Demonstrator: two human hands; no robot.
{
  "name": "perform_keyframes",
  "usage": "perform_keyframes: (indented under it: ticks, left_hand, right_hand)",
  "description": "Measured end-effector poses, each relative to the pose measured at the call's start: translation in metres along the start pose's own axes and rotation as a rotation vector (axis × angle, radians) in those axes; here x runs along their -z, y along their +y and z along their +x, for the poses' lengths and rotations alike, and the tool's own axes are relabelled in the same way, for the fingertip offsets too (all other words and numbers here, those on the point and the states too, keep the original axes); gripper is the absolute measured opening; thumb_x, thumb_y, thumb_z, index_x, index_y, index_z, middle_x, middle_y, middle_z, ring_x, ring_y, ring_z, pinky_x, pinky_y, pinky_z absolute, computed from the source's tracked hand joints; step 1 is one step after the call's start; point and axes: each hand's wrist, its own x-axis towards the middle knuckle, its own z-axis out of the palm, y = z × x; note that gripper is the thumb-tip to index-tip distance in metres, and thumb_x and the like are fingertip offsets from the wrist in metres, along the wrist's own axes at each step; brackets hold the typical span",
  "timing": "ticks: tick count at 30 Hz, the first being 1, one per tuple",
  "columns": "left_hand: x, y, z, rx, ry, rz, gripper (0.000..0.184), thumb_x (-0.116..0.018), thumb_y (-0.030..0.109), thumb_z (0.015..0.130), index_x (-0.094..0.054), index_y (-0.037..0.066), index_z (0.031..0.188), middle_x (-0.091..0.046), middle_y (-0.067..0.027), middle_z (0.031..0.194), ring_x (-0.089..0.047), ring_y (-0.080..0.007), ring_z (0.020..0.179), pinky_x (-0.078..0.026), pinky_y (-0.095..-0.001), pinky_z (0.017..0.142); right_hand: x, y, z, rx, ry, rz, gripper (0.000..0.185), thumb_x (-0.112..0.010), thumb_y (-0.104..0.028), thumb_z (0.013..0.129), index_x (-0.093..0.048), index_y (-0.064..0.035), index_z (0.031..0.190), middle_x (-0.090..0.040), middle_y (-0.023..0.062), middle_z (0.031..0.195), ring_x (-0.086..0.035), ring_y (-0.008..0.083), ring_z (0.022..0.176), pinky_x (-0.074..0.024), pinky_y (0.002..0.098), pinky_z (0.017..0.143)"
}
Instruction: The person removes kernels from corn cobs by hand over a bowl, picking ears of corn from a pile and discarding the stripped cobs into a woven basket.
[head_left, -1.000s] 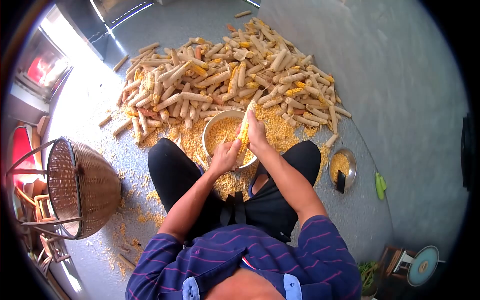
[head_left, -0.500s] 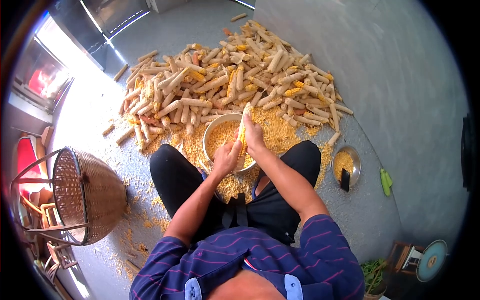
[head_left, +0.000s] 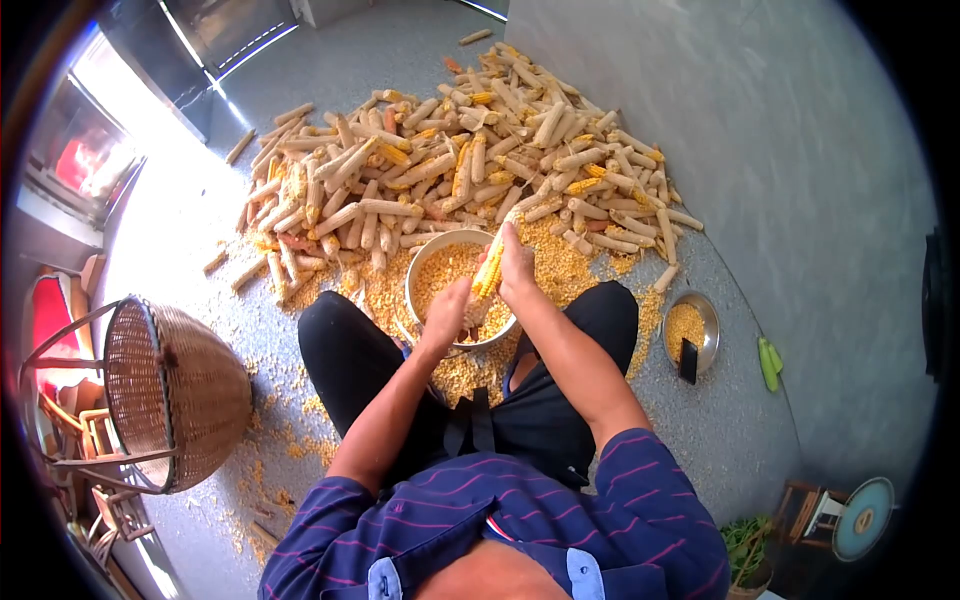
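My right hand [head_left: 517, 266] is wrapped round a corn cob [head_left: 488, 274], which slants over the bowl and bears yellow kernels on its lower part; its upper end is pale. My left hand [head_left: 446, 314] is closed just left of the cob's lower end. Something pale shows beside its fingers, too unclear to name. Beneath both hands stands a round, pale-rimmed bowl [head_left: 411, 290] with loose yellow kernels in it.
Beyond the bowl lies a large heap of mostly stripped cobs [head_left: 400, 180], with kernels scattered around. A wicker basket [head_left: 205, 385] lies at left. At right are a metal bowl [head_left: 710, 335] holding kernels and a dark object [head_left: 688, 362], and green vegetables [head_left: 768, 365].
My left hand has drawn slightly down and left, away from the cob. The cob has tilted more to the right, still in my right hand.
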Motion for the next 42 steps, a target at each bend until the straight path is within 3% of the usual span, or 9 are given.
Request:
perform_keyframes:
  ticks: [3, 11, 14, 18, 26, 33, 38, 41, 42]
  left_hand:
    - [0.003, -0.018, 0.006, -0.388, -0.032, 0.492, 0.049, -0.044, 0.04, 0.098, -0.062, -0.003, 0.083, -0.056, -0.0062, 0.057, -0.055, -0.0151, 0.043, -0.043, -0.03, 0.04]
    - [0.001, -0.022, 0.005, -0.167, 0.001, 0.181, 0.046, -0.044, 0.037, 0.099, -0.06, -0.003, 0.084, -0.057, -0.0024, 0.066, -0.053, -0.0117, 0.053, -0.042, -0.0265, 0.046]
    - [-0.005, -0.02, 0.01, -0.394, 0.13, 0.242, 0.044, -0.046, 0.035, 0.099, -0.06, -0.003, 0.082, -0.055, -0.0013, 0.067, -0.05, -0.0099, 0.059, -0.041, -0.0257, 0.052]
    - [0.007, -0.027, 0.021, -0.423, 0.055, 0.592, 0.039, -0.047, 0.03, 0.1, -0.062, -0.004, 0.089, -0.057, -0.0012, 0.069, -0.05, -0.0097, 0.064, -0.042, -0.0265, 0.059]
    - [-0.011, -0.023, 0.026, -0.547, 0.085, 0.052, 0.042, -0.044, 0.033, 0.101, -0.064, -0.004, 0.097, -0.064, -0.0032, 0.082, -0.056, -0.0114, 0.074, -0.045, -0.0281, 0.068]
    - [0.007, -0.022, 0.026, -0.391, 0.04, 0.306, 0.044, -0.04, 0.033, 0.102, -0.062, -0.004, 0.112, -0.064, -0.0025, 0.09, -0.058, -0.012, 0.077, -0.046, -0.0273, 0.072]
    - [-0.003, -0.018, 0.024, -0.419, 0.074, 0.024, 0.044, -0.039, 0.029, 0.102, -0.056, -0.008, 0.12, -0.066, -0.0055, 0.103, -0.06, -0.0139, 0.083, -0.047, -0.0277, 0.078]
    - [-0.004, -0.015, 0.024, -0.606, 0.083, 0.265, 0.045, -0.038, 0.031, 0.102, -0.057, -0.006, 0.118, -0.067, -0.0112, 0.106, -0.062, -0.017, 0.087, -0.047, -0.0291, 0.081]
    - [-0.006, -0.013, 0.019, -0.622, 0.137, 0.352, 0.046, -0.039, 0.033, 0.102, -0.061, -0.005, 0.113, -0.065, -0.0075, 0.092, -0.058, -0.0167, 0.077, -0.046, -0.0313, 0.072]
  right_hand:
    - [0.003, 0.002, 0.0, 0.013, 0.01, -0.067, 0.043, -0.053, -0.043, 0.094, -0.053, -0.0023, 0.081, -0.056, 0.0094, 0.067, -0.058, 0.0205, 0.054, -0.051, 0.0341, 0.048]
    - [0.001, -0.001, -0.005, 0.016, -0.064, -0.126, 0.044, -0.051, -0.044, 0.095, -0.054, -0.0022, 0.081, -0.057, 0.0096, 0.066, -0.057, 0.0196, 0.052, -0.0497, 0.0331, 0.047]
    - [-0.003, 0.0, -0.012, 0.02, -0.071, -0.138, 0.046, -0.051, -0.044, 0.095, -0.055, -0.0018, 0.079, -0.058, 0.0093, 0.064, -0.059, 0.0194, 0.053, -0.05, 0.0323, 0.048]
    - [0.001, 0.01, -0.015, 0.047, -0.164, -0.198, 0.046, -0.052, -0.044, 0.094, -0.058, -0.0015, 0.078, -0.059, 0.0105, 0.064, -0.06, 0.0193, 0.055, -0.0509, 0.0312, 0.05]
    - [-0.003, 0.004, -0.026, 0.119, -0.24, -0.213, 0.042, -0.051, -0.043, 0.095, -0.057, -0.0031, 0.083, -0.062, 0.0086, 0.071, -0.06, 0.0171, 0.061, -0.0513, 0.0302, 0.057]
    - [-0.008, 0.009, -0.034, 0.092, -0.33, -0.148, 0.03, -0.053, -0.034, 0.096, -0.051, -0.0042, 0.097, -0.063, 0.0082, 0.075, -0.064, 0.0163, 0.068, -0.0518, 0.0267, 0.059]
    - [-0.007, 0.016, -0.025, 0.226, -0.308, -0.28, 0.031, -0.05, -0.036, 0.097, -0.053, -0.0054, 0.098, -0.061, 0.0058, 0.082, -0.061, 0.0137, 0.07, -0.0494, 0.0256, 0.062]
    - [-0.01, 0.02, -0.031, 0.382, -0.27, -0.363, 0.035, -0.046, -0.039, 0.099, -0.055, -0.0041, 0.101, -0.06, 0.0045, 0.086, -0.057, 0.0135, 0.072, -0.0467, 0.0268, 0.067]
    - [-0.01, 0.021, -0.033, 0.49, -0.267, -0.43, 0.038, -0.044, -0.04, 0.099, -0.055, -0.0032, 0.102, -0.059, 0.0038, 0.086, -0.055, 0.0137, 0.073, -0.0452, 0.0278, 0.07]
